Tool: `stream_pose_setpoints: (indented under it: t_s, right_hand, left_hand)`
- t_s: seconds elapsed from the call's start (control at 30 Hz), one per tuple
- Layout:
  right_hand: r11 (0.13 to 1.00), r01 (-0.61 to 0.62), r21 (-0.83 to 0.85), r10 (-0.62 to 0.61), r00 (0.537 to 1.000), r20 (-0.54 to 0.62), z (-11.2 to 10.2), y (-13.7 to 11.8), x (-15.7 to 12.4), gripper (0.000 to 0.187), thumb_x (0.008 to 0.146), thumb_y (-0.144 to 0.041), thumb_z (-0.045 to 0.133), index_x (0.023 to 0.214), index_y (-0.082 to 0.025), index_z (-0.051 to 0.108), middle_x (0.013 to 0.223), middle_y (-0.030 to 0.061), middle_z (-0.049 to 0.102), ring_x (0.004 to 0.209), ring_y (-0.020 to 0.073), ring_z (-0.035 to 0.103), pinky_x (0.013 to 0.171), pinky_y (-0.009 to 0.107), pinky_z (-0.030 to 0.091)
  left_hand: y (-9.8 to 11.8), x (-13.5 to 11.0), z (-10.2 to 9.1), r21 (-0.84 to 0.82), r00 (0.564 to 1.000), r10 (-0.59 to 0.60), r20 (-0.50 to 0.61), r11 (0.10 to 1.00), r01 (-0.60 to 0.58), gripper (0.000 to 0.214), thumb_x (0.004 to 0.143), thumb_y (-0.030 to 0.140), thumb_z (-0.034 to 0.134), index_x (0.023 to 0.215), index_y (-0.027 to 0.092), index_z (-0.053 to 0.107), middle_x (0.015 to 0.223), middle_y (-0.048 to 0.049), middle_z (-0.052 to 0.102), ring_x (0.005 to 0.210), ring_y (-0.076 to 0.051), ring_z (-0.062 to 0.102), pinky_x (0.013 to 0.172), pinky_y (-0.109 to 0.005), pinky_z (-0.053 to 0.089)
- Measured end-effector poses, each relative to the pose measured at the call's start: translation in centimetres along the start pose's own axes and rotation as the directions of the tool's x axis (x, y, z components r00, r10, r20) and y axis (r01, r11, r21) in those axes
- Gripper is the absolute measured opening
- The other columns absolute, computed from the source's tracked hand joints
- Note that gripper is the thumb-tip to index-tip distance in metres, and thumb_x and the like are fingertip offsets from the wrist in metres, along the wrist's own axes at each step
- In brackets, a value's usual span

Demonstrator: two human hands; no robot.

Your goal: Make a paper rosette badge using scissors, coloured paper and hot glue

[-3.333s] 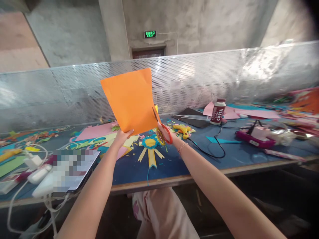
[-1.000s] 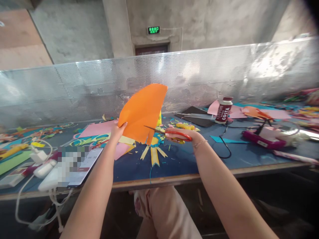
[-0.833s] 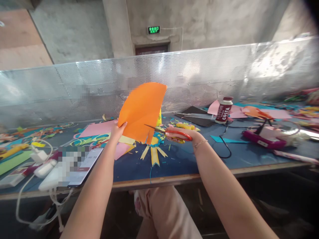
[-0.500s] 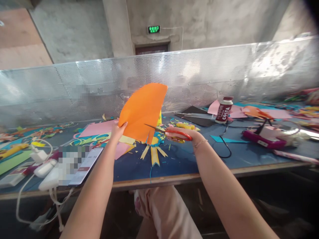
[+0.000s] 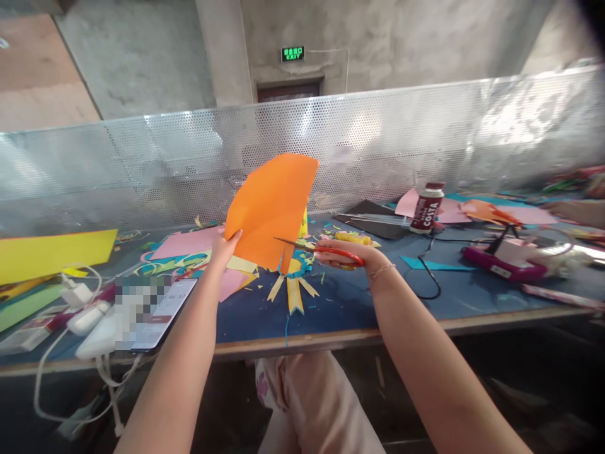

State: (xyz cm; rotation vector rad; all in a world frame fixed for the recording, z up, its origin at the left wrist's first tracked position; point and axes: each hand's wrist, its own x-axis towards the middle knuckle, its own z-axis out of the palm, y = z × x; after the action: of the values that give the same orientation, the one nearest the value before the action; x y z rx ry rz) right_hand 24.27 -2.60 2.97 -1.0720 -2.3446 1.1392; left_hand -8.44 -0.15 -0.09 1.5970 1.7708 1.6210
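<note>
An orange sheet of paper (image 5: pixel 271 211) with a curved upper edge is held up over the table by my left hand (image 5: pixel 227 244), thumb in front at its lower left edge. A slit shows near the sheet's bottom right. My right hand (image 5: pixel 338 252) is closed around the red handles of the scissors (image 5: pixel 295 244). Their blades point left and lie across the sheet's lower right part; whether they touch it I cannot tell. Below the sheet lies a blue and yellow paper rosette (image 5: pixel 293 293) with ribbon-like tails.
Pink paper (image 5: pixel 189 243) and scraps lie left of centre. A phone (image 5: pixel 165 313), white chargers and cables sit at the left front. A brown bottle (image 5: pixel 426 209), black paper (image 5: pixel 371 219) and a purple power strip (image 5: pixel 503 263) are to the right. A perforated metal panel (image 5: pixel 189 164) stands behind.
A yellow sheet has come into view at the far left edge. The orange sheet's upper edge has shifted slightly; my hands hold almost the same place.
</note>
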Motion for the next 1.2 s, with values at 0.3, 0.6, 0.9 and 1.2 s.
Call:
stream_pose_setpoints:
  t_s: [0.3,0.6,0.9,1.2]
  right_hand:
    - [0.995,-0.002,-0.099,0.003,1.000,0.010,-0.1,0.2,0.4,0.028,0.076,-0.049,0.056,0.074,-0.023,0.046,0.058,-0.0038,0.042,0.049,0.0104,0.039,0.048,0.027,0.031]
    - [0.993,-0.088,-0.080,0.086,0.996,-0.037,-0.2,1.1,0.9,0.027,0.075,-0.049,0.058,0.079,-0.023,0.050,0.054,-0.0046,0.042,0.047,0.0111,0.037,0.049,0.028,0.031]
    - [0.961,-0.029,-0.274,0.008,0.997,-0.076,-1.4,2.1,1.2,0.038,0.071,-0.059,0.058,0.077,-0.022,0.049,0.060,-0.0028,0.049,0.054,0.0117,0.044,0.054,0.026,0.035]
    - [0.748,-0.597,-0.290,0.276,0.677,-0.682,-1.8,6.4,3.6,0.042,0.077,-0.052,0.055,0.099,-0.016,0.060,0.095,0.0170,0.064,0.091,0.0312,0.060,0.074,0.039,0.043]
  left_hand:
    - [-0.2,0.1,0.1,-0.066,0.999,0.041,0.008,0.997,-0.041,0.033,0.074,0.043,0.061,0.093,0.017,0.068,0.099,-0.0127,0.069,0.094,-0.030,0.064,0.082,-0.040,0.050]
    - [-0.8,0.4,0.2,-0.055,0.997,0.075,0.010,0.996,-0.075,0.036,0.074,0.045,0.060,0.094,0.016,0.067,0.098,-0.0129,0.069,0.094,-0.029,0.064,0.081,-0.038,0.049]
    - [-1.7,1.0,0.0,0.023,0.997,-0.004,-0.081,1.000,0.006,0.041,0.075,0.050,0.055,0.094,0.015,0.065,0.091,-0.0139,0.069,0.084,-0.028,0.065,0.070,-0.035,0.050]
    - [-1.0,0.5,0.2,-0.065,0.975,-0.125,-0.182,0.991,0.115,0.039,0.077,0.045,0.053,0.098,0.013,0.063,0.100,-0.0156,0.068,0.091,-0.027,0.065,0.075,-0.035,0.051]
